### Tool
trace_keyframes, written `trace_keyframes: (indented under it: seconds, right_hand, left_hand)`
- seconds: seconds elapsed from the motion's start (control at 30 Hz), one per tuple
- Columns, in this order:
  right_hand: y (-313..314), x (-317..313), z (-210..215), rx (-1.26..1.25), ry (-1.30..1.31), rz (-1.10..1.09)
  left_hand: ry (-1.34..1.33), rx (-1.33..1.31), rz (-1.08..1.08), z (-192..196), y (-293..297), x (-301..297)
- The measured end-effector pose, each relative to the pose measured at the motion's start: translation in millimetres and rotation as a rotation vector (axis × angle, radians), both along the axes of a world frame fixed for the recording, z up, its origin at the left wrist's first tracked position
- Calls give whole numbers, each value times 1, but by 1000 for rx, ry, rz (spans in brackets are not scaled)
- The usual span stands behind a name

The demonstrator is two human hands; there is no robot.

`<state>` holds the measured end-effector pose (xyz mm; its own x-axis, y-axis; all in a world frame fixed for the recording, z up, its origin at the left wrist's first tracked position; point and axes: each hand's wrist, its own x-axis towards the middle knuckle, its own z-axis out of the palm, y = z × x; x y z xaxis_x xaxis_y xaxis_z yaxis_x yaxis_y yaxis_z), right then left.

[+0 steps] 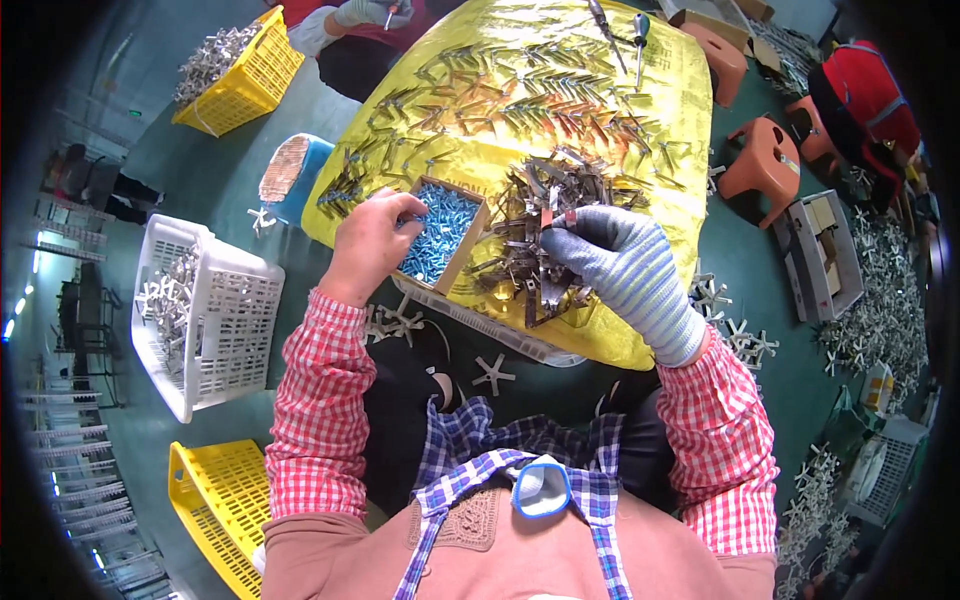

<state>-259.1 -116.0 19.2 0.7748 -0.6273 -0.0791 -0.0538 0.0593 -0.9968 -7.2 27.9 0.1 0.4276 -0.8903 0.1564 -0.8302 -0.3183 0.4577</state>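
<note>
My bare left hand (374,243) is at the left edge of a cardboard box (466,252) filled with small blue screws (440,232). Its fingers are curled in toward the thumb; whatever they pinch is too small to make out. In a striped knit glove, my right hand (622,262) pinches a small, narrow metal piece (547,217) between thumb and fingertips. That hand hovers over a heap of dark metal strips (535,268) just right of the box. Both box and heap rest on a yellow plastic sheet (625,345).
Rows of joined metal pieces (540,95) cover the sheet's far part, near two screwdrivers (640,45). A white crate (235,300) and yellow crates (245,90) stand left. Orange stools (760,165) are at right. Across the table is another person's gloved hand (372,12).
</note>
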Motion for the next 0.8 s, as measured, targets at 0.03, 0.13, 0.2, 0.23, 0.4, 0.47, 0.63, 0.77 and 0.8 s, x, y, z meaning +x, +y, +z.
trace_keyframes:
  seconds: [0.03,0.13,0.2,0.23,0.4,0.47,0.63,0.77,0.8]
  right_hand:
    - [0,1,0,1,0,9]
    - [2,3,2,29,-2,19]
    - [4,4,5,57,-6,23]
    - [6,5,6,80,5,9]
    - [5,5,3,81,11,13]
    - [3,5,2,73,13,8]
    - [4,11,-6,9,-28,-21]
    - [10,16,-4,-50,-43,-40]
    - [11,16,-4,-50,-40,-40]
  left_hand:
    - [-2,15,16,1,2,0]
    - [-121,28,5,1,1,-3]
    - [-129,12,15,-3,-1,0]
    - [-141,-3,4,-4,-2,0]
    - [-151,-101,-31,-3,2,1]
    - [-121,-79,-15,3,2,-3]
    - [574,-110,-18,23,3,-24]
    - [1148,-110,-93,38,5,-54]
    - [1152,-110,-93,39,5,-58]
